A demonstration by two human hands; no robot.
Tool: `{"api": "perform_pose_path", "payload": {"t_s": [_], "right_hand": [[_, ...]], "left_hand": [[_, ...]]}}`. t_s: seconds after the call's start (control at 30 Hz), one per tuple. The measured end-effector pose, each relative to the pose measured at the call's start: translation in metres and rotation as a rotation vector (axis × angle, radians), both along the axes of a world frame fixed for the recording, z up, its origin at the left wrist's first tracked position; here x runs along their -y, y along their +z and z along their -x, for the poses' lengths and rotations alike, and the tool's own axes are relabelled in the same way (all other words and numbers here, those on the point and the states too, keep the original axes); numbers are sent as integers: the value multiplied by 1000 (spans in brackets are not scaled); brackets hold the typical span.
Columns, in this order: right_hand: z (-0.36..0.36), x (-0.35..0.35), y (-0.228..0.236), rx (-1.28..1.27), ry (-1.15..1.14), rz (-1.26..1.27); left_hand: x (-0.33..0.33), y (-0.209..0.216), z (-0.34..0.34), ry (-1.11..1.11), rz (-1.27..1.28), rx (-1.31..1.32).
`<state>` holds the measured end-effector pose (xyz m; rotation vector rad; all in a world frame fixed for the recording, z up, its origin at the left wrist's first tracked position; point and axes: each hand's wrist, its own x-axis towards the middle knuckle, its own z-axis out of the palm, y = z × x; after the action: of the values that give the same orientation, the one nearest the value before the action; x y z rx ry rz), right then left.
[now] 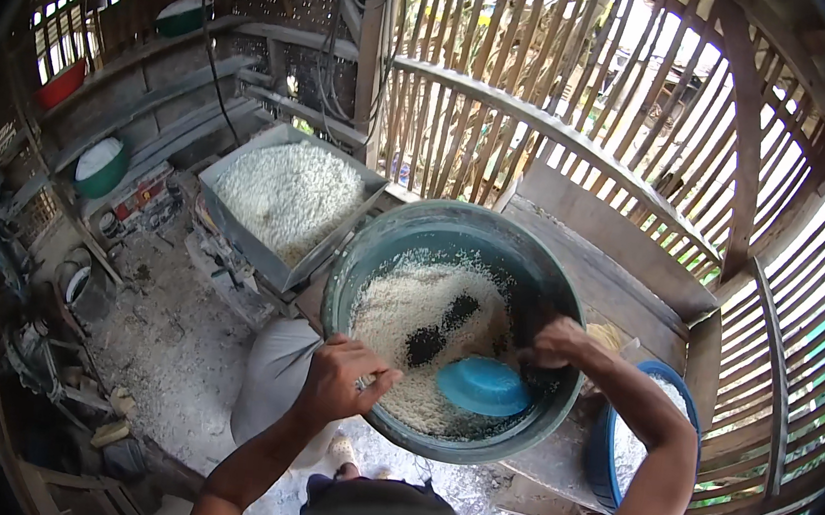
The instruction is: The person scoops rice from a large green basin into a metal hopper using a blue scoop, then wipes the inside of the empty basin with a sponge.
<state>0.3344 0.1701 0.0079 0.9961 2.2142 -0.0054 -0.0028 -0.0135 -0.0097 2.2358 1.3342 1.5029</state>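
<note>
A large round green tub (457, 218) stands in front of me, part filled with pale, whitish grains (398, 301) that look like rice. Dark patches (433, 345) show among them. On the grains, toward the near right side, lies a light blue plastic bowl (484, 386). My left hand (348, 376), with a ring on one finger, is curled over the tub's near left rim. My right hand (559, 343) is closed inside the right edge, above the blue bowl. Shadow hides its fingertips and whatever they may hold.
A square metal hopper (380, 186) heaped with white grains stands at the far left of the tub. A blue bucket (604, 449) of white powder sits right. A pale sack (270, 373) leans below the hopper. Green basins (109, 180) and a slatted wall (567, 123) lie beyond.
</note>
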Motion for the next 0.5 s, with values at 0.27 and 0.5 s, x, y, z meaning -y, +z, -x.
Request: {"api": "perform_pose_path", "payload": {"t_s": [0.27,0.5], "right_hand": [[33,-39,-13,-734,-567,-114],[164,-113,-104,-746,-498,-269]], "left_hand": [[6,-1,5,24,-19,96],[-1,3,3,18,164,-55]]}}
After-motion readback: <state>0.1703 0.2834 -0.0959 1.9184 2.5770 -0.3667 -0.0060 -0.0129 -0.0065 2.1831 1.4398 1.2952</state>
